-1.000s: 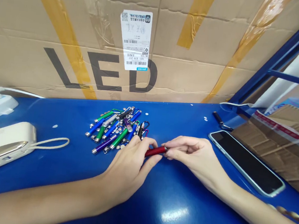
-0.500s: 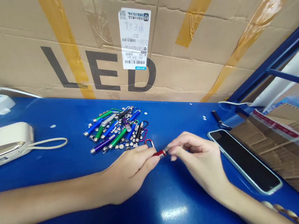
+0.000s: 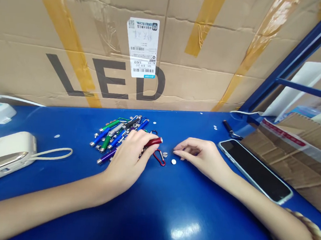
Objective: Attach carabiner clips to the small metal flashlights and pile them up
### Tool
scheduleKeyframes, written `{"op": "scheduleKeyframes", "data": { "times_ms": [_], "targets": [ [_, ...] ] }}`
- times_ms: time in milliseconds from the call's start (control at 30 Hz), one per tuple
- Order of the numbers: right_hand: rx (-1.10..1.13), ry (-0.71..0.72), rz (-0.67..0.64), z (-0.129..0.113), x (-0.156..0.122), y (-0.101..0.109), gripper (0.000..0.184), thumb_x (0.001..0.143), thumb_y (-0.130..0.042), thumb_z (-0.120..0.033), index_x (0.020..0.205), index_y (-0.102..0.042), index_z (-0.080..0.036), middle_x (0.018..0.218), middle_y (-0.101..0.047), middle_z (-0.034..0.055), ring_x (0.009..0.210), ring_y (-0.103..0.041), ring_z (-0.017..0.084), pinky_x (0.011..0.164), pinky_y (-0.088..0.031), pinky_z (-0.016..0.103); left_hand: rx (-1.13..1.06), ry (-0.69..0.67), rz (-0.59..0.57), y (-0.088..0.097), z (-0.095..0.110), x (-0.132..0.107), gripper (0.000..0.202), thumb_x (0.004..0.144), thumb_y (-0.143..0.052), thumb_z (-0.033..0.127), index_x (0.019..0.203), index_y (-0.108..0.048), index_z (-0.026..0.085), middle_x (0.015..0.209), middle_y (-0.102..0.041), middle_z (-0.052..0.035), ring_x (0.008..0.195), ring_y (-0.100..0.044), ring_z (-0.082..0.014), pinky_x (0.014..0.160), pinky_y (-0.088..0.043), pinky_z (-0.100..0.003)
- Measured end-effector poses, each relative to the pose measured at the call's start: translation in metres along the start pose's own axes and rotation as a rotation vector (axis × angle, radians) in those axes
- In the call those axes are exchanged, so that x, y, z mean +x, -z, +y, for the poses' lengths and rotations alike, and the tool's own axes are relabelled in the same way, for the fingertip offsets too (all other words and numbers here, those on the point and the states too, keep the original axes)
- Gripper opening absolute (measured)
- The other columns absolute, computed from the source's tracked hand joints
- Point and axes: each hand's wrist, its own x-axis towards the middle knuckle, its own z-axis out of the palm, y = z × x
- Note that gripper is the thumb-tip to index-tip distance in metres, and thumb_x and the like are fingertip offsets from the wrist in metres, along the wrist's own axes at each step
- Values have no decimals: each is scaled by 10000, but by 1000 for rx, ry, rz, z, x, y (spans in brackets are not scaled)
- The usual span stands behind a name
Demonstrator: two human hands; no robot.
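My left hand [image 3: 132, 159] is closed around a small red keychain flashlight [image 3: 154, 141], with one open round end pointing right. Its red carabiner clip [image 3: 160, 158] hangs below the fingers over the table. To the right, my right hand [image 3: 198, 152] has thumb and forefinger pinched together; whatever is between them is too small to make out. Small silvery pieces [image 3: 165, 155] and a pale round disc [image 3: 173, 162] lie between the two hands. Behind my left hand is a pile of green, blue, purple and black keychain flashlights [image 3: 116, 132], partly hidden.
On the blue table [image 3: 150, 218], a white power strip [image 3: 4, 157] stands at left and a phone [image 3: 255, 170] lies at right. Beyond the phone are a black-handled tool [image 3: 230, 129] and folded cardboard [image 3: 285, 156]. A large cardboard box [image 3: 181, 84] stands along the back.
My right hand has come away from the flashlight's silver end. My left hand has moved left and up with the flashlight, turning it. Silvery pieces and a disc now show between the hands.
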Motion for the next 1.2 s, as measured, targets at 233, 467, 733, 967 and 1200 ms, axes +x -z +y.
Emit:
{"op": "scheduleKeyframes", "data": {
  "times_ms": [233, 467, 733, 967, 1200],
  "targets": [
    [-202, 41, -37, 5, 0, 2, 183, 835, -555, -335, 904, -642, -190, 758, -619, -4, 598, -539, 84, 541, -429, 195, 483, -283, 10, 3, -10, 3, 259, 866, -447, 110, 999, -635, 229, 929, -544, -56, 836, -449, -212, 716, -382, -349],
    [-295, 65, -91, -2, -3, 5, 236, 870, -489, -413, 928, -629, -233, 831, -620, -10, 650, -542, 99, 573, -396, 216, 788, -434, 91, 10, -9, 5, 390, 787, -400, 1, 988, -662, 208, 947, -561, -101, 893, -465, -267, 715, -387, -368],
    [-329, -10, -229, -9, -5, 7, 350, 754, -628, -467, 1045, -588, -277, 658, -581, -66, 517, -490, 78, 505, -344, 201, 839, -338, 13, 5, -11, 4, 401, 775, -436, 49, 1128, -599, 149, 1026, -557, -117, 956, -466, -282, 812, -379, -399],
    [-329, 98, -194, -4, -5, 4, 226, 831, -557, -381, 1012, -623, -263, 828, -604, -16, 595, -511, 81, 557, -376, 197, 761, -338, -24, 5, -11, 3, 370, 802, -396, 80, 1111, -596, 114, 1039, -561, -120, 974, -470, -281, 842, -373, -415],
    [-304, 127, -182, -6, -9, -2, 299, 865, -488, -267, 1157, -544, -250, 928, -595, 10, 612, -510, 89, 565, -420, 218, 553, -451, 33, -1, -6, -2, 338, 857, -345, 138, 1097, -579, 97, 1105, -547, -127, 1032, -464, -262, 849, -369, -398]
  ]
}}
